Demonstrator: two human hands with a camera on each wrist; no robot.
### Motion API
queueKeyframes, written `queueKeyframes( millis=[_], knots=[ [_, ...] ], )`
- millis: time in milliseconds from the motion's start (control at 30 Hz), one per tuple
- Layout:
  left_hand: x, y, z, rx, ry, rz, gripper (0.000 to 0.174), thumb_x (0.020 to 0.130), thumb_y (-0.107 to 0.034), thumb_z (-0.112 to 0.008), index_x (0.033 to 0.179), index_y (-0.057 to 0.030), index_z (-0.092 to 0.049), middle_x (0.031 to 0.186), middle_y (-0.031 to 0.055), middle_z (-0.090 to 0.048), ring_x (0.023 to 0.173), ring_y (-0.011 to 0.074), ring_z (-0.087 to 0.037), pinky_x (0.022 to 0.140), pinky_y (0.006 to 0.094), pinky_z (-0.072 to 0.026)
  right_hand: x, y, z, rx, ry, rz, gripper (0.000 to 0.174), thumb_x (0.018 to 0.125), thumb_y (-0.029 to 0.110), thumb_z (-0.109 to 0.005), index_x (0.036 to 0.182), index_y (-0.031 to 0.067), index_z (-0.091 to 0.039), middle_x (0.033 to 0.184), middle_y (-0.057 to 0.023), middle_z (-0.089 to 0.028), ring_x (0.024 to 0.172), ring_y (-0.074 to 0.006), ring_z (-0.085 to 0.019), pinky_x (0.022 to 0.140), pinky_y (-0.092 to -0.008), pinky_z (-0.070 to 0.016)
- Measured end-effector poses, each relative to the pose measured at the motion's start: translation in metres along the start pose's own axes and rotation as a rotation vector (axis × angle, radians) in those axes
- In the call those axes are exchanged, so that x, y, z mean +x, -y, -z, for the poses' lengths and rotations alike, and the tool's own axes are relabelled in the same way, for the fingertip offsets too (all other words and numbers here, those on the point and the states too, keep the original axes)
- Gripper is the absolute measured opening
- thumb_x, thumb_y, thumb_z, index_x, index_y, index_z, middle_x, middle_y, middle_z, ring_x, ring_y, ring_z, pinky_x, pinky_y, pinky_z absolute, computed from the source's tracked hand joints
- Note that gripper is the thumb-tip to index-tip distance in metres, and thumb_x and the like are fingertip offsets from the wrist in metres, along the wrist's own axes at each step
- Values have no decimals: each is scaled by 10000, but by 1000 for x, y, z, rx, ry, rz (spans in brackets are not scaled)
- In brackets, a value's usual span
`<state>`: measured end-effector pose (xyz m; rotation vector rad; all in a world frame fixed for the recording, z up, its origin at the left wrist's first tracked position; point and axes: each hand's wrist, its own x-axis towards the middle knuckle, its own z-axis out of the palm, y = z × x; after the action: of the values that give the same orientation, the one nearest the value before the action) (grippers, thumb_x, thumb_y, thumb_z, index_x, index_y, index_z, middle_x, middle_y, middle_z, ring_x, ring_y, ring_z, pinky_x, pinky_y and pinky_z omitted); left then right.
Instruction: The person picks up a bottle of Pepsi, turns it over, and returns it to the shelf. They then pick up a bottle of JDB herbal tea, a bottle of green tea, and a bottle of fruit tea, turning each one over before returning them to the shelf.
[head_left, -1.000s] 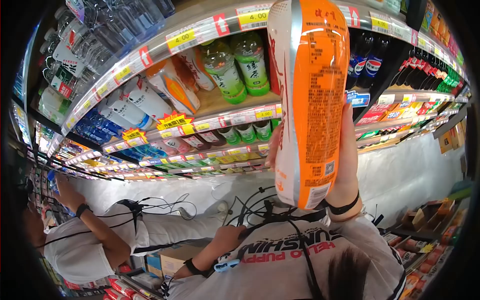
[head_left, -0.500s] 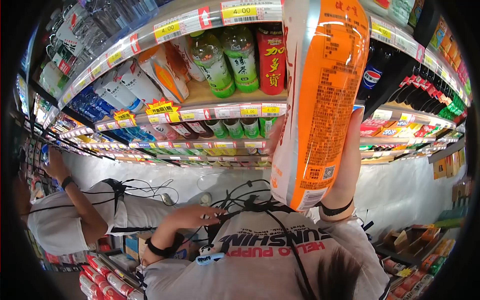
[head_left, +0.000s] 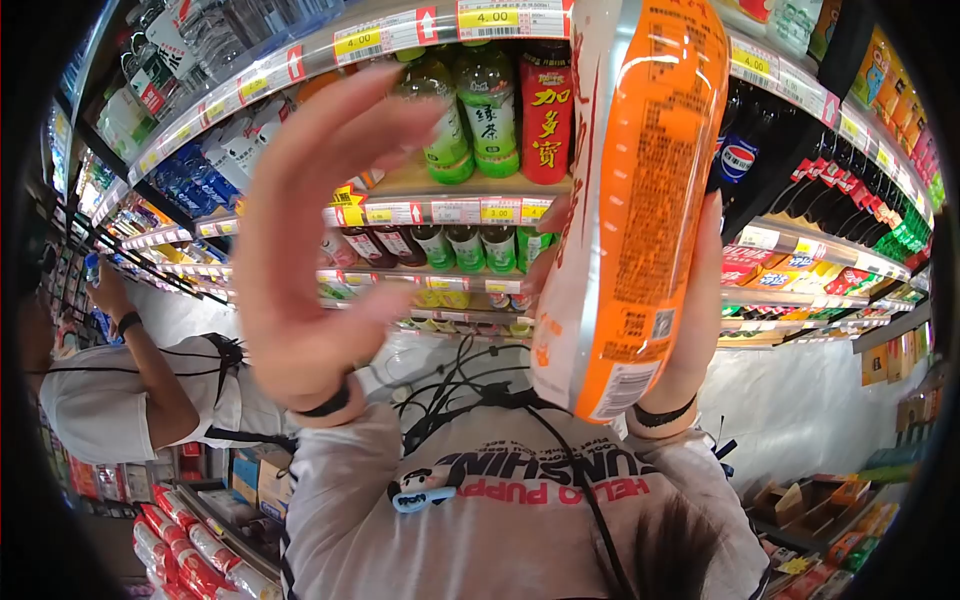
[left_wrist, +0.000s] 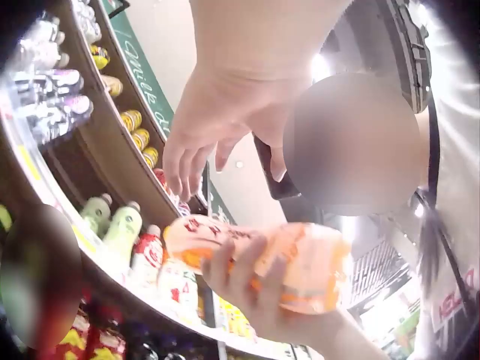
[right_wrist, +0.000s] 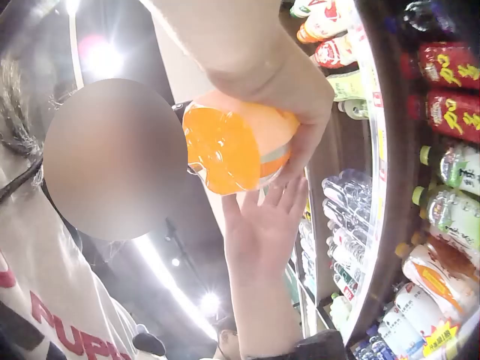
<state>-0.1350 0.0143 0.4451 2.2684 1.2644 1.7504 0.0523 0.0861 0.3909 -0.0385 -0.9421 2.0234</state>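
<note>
A large orange-and-white drink bottle (head_left: 655, 180) stands close to the head camera, its small-print label and barcode facing me. My right hand (head_left: 703, 310) grips it round the lower half; the right wrist view shows the orange base of the bottle (right_wrist: 221, 150) beneath that wrist. My left hand (head_left: 290, 240) is raised to the left of the bottle, thumb and fingers spread in a wide curve with nothing between them. In the left wrist view a gap shows between my left hand (left_wrist: 225, 112) and the bottle (left_wrist: 300, 259).
Behind the bottle, a shelf (head_left: 400, 192) carries green tea bottles (head_left: 487, 110) and a red bottle (head_left: 547, 120). Cola bottles (head_left: 738, 155) stand at the right. Another person (head_left: 120, 390) is at the left. Black cables (head_left: 470, 375) hang by my waist, and red packs (head_left: 185, 540) lie lower left.
My left hand has risen from waist height to beside the bottle, now covering part of the shelf. The bottle stays in my right hand, while the view has shifted slightly.
</note>
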Motion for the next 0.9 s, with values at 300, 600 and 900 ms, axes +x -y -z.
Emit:
queueKeyframes(
  millis=[300, 600, 900],
  knots=[
    [-17, 6, -56, -103, 196, -247, 916, 423, -434, -847, 1197, -112, -479, 1334, 285, -288, 1249, 424, -289, 988, 494, -263, -5, 7, -11, 66, -62, 185, 389, 955, 351, -295, 1202, 81, -426, 1094, -53, -553, 938, -134, -563, 813, -275, -454],
    [-29, 11, -53, -119, 132, -423, 711, 580, -494, -759, 1110, -96, -503, 1288, 308, -306, 1152, 486, -385, 942, 530, -353, -4, 3, -18, 155, 69, 140, 420, 946, 379, -299, 1186, 70, -453, 1059, -78, -576, 914, -150, -579, 793, -285, -469],
    [-48, 12, -58, -16, -113, -511, 316, 681, -338, -707, 919, -139, -648, 1160, 203, -481, 1025, 393, -513, 841, 456, -447, 2, 2, -28, 45, -126, 15, 587, 911, 493, -240, 1160, 17, -476, 1008, -157, -580, 883, -238, -583, 774, -359, -483]
  ],
)
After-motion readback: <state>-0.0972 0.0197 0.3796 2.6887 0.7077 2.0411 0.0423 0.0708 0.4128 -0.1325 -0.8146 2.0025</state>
